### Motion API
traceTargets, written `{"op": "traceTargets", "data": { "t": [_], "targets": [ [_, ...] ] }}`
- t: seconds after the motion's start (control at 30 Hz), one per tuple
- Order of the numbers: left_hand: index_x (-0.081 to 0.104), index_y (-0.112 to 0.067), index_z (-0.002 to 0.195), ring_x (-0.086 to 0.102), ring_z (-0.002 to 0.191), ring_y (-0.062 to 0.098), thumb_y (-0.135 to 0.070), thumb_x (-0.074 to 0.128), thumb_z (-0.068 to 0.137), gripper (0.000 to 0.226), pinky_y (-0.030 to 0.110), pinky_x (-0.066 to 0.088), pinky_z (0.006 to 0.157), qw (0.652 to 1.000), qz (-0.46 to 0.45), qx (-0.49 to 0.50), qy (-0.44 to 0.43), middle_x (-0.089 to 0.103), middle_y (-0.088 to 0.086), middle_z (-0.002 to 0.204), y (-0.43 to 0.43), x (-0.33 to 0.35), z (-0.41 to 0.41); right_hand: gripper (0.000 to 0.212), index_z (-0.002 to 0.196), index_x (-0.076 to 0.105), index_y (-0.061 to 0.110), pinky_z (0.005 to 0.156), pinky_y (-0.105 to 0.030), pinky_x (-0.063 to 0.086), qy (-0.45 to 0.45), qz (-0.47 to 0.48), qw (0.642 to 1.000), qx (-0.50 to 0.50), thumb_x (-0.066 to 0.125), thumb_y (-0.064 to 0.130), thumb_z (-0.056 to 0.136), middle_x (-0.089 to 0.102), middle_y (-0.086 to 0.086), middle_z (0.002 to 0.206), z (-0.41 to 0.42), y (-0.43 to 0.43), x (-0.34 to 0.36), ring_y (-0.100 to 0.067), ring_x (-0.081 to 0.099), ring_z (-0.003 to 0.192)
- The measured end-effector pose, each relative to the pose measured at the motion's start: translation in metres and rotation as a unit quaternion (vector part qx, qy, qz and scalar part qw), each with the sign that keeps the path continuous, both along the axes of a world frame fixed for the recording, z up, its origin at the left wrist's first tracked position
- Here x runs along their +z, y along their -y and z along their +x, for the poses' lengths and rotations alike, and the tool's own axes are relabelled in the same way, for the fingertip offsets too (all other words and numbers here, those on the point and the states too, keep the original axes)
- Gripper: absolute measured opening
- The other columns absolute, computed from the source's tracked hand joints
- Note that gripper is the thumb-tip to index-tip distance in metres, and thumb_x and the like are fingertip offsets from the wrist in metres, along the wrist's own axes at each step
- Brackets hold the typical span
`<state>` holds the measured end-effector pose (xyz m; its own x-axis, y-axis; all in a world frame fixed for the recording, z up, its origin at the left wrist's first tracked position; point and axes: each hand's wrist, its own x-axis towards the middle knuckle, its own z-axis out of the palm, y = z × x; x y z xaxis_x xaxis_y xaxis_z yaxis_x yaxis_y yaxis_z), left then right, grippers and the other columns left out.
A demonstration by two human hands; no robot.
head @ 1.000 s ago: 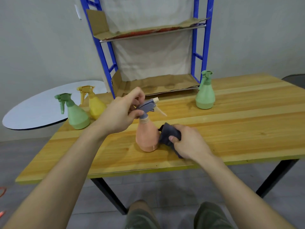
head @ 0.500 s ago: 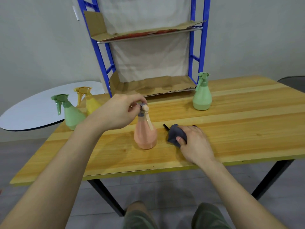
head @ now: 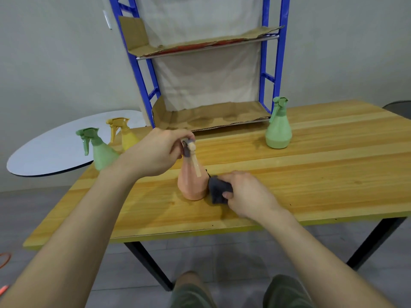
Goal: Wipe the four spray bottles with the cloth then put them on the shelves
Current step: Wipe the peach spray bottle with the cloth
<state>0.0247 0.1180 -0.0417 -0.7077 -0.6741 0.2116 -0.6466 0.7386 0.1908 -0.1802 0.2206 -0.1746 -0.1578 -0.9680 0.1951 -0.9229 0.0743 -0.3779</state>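
fingers of my left hand (head: 153, 154) are curled over the grey trigger head (head: 188, 147) of the peach-pink plastic spray bottle (head: 191, 183), pinching it from above. my right hand (head: 246, 194) grips the bunched dark grey cloth (head: 218, 192) and presses it against the bottle's lower right flank.

a second ago the nozzle pointed off to the right. since then i have twisted the bottle so the nozzle faces me, and the cloth, which had come away from it half a second back, is touching it again. i read that as starting on a fresh side, so this bottle is only mid-wipe.

it stands upright on the pale wooden table (head: 311, 174). well to its right and further back is a pale green spray bottle (head: 278, 130). to its left and back are a second green spray bottle (head: 100, 150) and a yellow spray bottle (head: 124, 136) just beyond. behind it the blue metal rack (head: 142, 81) holds no bottle on its cardboard-lined shelves, so all four placements remain.
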Motion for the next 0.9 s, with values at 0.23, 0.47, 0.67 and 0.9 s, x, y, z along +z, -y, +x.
{"op": "traceTargets", "data": {
  "t": [0.23, 0.47, 0.67, 0.9],
  "targets": [
    [0.075, -0.030, 0.113, 0.074, 0.083, 0.011, -0.029, 0.041, 0.112, 0.034, 0.032, 0.064, 0.079, 0.990, 0.103, 0.019, -0.094, 0.076, -0.004, 0.105, -0.006, 0.006, -0.012, 0.046, 0.147, 0.057, 0.023, 0.117, -0.041, 0.039, -0.040, -0.018, 0.997, -0.067, 0.061, 0.034, 0.102, 0.065, -0.003, 0.138, -0.020, -0.004, -0.028, -0.028, 0.054, 0.131],
    [0.059, -0.032, 0.091, 0.068, 0.083, 0.021, -0.036, 0.077, 0.097, 0.019, 0.038, 0.056, 0.069, 0.999, 0.035, 0.014, 0.016, 0.074, -0.006, 0.086, 0.010, 0.010, -0.024, 0.046, 0.144, 0.060, 0.022, 0.119, -0.043, 0.038, -0.039, -0.057, 0.996, -0.063, 0.062, 0.034, 0.099, 0.068, -0.003, 0.131, -0.023, -0.001, -0.044, -0.029, 0.056, 0.126],
    [0.050, -0.029, 0.136, 0.065, 0.104, 0.024, -0.043, 0.089, 0.080, 0.069, 0.043, 0.056, 0.088, 0.981, -0.077, 0.007, 0.176, 0.071, -0.004, 0.112, -0.001, 0.025, -0.058, 0.048, 0.145, 0.060, 0.024, 0.120, -0.046, 0.038, -0.041, -0.063, 0.995, -0.072, 0.061, 0.036, 0.099, 0.067, -0.002, 0.134, -0.021, 0.000, -0.049, -0.029, 0.056, 0.129],
    [0.067, -0.020, 0.128, 0.061, 0.121, 0.034, -0.033, 0.054, 0.107, 0.028, 0.049, 0.037, 0.114, 0.782, -0.343, 0.066, 0.516, 0.070, 0.006, 0.125, -0.036, -0.010, -0.123, 0.047, 0.148, 0.056, 0.024, 0.122, -0.044, 0.035, -0.019, -0.062, 0.996, -0.063, 0.060, 0.037, 0.102, 0.064, 0.000, 0.137, -0.026, 0.000, -0.051, -0.027, 0.052, 0.132]
  ]
}}
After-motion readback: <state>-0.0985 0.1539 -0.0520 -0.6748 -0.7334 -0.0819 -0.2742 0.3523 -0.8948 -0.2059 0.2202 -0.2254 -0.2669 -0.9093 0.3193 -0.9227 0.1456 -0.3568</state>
